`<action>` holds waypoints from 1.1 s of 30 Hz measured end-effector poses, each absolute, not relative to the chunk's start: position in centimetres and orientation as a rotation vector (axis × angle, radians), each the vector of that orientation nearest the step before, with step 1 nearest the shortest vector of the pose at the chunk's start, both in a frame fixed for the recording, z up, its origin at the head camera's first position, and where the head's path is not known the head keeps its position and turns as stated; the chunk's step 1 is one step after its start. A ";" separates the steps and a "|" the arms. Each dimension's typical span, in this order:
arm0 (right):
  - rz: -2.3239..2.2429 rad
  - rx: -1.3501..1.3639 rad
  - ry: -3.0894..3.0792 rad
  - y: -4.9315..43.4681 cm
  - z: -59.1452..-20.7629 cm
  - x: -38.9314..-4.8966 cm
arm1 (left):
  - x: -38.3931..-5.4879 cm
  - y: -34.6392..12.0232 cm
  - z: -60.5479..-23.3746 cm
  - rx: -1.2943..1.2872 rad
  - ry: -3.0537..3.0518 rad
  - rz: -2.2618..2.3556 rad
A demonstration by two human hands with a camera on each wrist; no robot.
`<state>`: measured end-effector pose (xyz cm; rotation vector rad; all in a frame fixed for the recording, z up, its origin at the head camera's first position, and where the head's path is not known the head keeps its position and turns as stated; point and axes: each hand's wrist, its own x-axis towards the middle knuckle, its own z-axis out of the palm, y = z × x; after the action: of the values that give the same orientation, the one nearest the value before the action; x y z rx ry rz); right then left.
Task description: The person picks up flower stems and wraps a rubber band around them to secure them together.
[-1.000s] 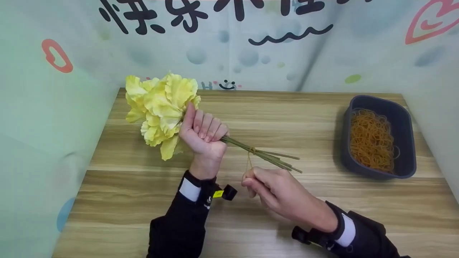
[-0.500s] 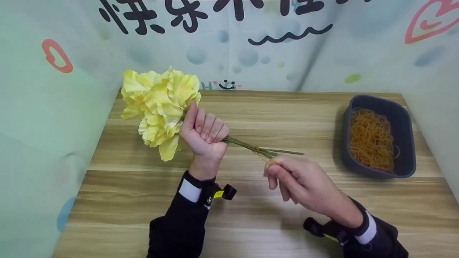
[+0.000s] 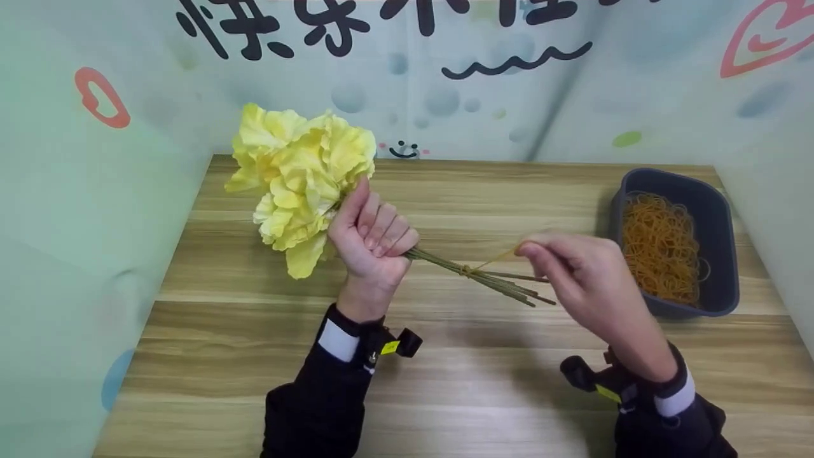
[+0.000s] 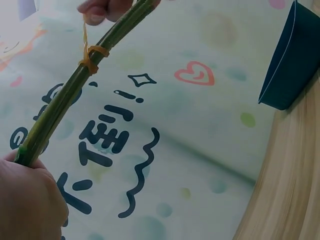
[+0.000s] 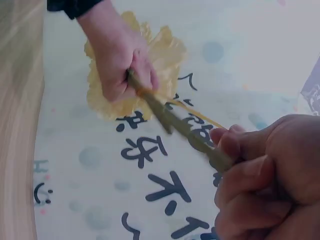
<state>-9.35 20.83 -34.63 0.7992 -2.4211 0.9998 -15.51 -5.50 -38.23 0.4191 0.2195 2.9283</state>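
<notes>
Farther forward and to the right than half a second ago, the right hand (image 3: 585,280) is pinching a rubber band (image 3: 467,271) in its fingertips, stretching it from the green stems (image 3: 439,259) it is encircling. The left hand (image 3: 375,238) is gripping those stems (fingers curling round them) beside the yellow flowers (image 3: 305,172), above the table's (image 3: 210,356) left part. Rightward, a dark bin (image 3: 718,248) is holding loose bands (image 3: 661,248).

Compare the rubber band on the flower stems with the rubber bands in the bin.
The tied rubber band wraps round the flower stems, while the spare rubber bands lie heaped in the bin. The tied rubber band has a taut strand pinched by the right hand; the spare rubber bands lie in slack, curving loops. Both are yellow-brown.
</notes>
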 end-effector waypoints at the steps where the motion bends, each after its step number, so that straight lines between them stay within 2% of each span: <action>1: 0.985 0.782 -2.423 21.0 -34.7 -9.6 | -15.4 -5.5 -38.2 0.433 0.216 2.914; 13: 1.185 0.772 -2.452 21.5 -36.3 -12.6 | -15.0 -4.9 -38.5 0.561 -0.093 2.715; 20: 1.306 0.917 -2.470 21.0 -37.3 -13.3 | -14.8 -4.4 -38.6 0.633 -0.212 2.644; 33: 1.487 1.015 -2.582 18.7 -39.2 -13.9 | -14.6 -4.3 -38.5 0.603 -0.288 2.727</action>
<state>-13.94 18.67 -39.15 1.0149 -2.5819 1.4874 -14.58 -4.29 -38.54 0.6029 -0.2882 2.7266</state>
